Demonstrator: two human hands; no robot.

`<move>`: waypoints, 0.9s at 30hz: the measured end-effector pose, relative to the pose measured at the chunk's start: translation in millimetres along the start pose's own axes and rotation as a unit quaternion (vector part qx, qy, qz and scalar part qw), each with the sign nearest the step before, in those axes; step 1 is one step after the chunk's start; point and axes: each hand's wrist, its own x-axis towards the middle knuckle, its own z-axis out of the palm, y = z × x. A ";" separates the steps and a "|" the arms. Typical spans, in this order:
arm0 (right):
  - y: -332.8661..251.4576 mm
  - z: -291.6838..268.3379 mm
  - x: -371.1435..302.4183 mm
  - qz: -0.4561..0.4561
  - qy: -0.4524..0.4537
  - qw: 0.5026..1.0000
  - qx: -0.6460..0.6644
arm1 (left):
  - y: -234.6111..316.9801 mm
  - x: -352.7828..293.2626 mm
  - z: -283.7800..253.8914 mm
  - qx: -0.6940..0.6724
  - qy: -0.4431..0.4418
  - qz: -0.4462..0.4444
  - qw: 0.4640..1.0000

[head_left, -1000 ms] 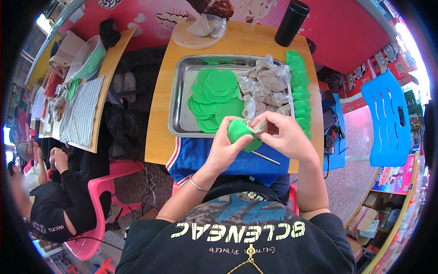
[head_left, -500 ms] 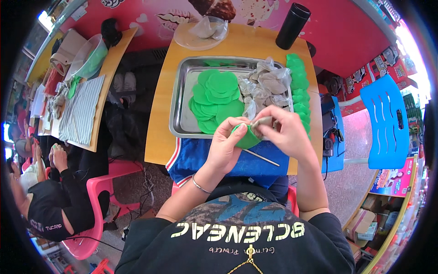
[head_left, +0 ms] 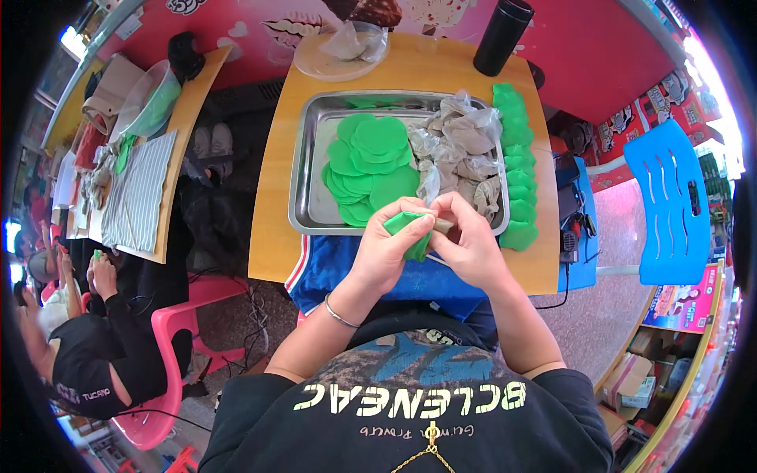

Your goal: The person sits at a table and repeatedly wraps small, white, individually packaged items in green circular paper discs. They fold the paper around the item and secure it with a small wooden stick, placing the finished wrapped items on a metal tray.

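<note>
My left hand (head_left: 384,254) is closed around a folded thin green piece (head_left: 417,250), with the thumb pressed on its top edge. The fingers of my right hand (head_left: 471,251) pinch a small greyish-brown soft piece (head_left: 445,226) against the green one. Both hands meet over the near edge of a metal tray (head_left: 296,185). Inside it, a pile of flat green discs (head_left: 378,150) lies on the left. Crumpled greyish-brown pieces with clear plastic film (head_left: 465,142) fill its right side. What the discs are made of, I cannot tell.
A row of overlapping green pieces (head_left: 518,169) runs along the table's right side. Behind the tray are a clear round lid (head_left: 315,63) and a black tumbler (head_left: 501,38). Blue cloth (head_left: 339,264) covers my lap. A blue chair (head_left: 670,205) stands right; another person (head_left: 110,339) sits left.
My right hand has come lower and closer to the left, its fingers now pinching at the green piece. The green piece is folded up more. The stick at my lap has gone out of sight.
</note>
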 end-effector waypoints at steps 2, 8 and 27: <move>1.4 -1.2 -2.4 -0.050 -0.039 0.998 0.007 | 3.6 1.6 -1.4 -0.034 0.029 -0.027 0.999; 12.2 -14.1 1.5 -0.122 -0.035 0.984 -0.126 | -3.8 6.3 -6.7 -0.091 -0.030 -0.097 0.991; 14.1 -5.5 6.8 -0.102 0.172 0.965 -0.169 | -20.9 -6.9 -4.8 0.546 0.104 0.272 0.786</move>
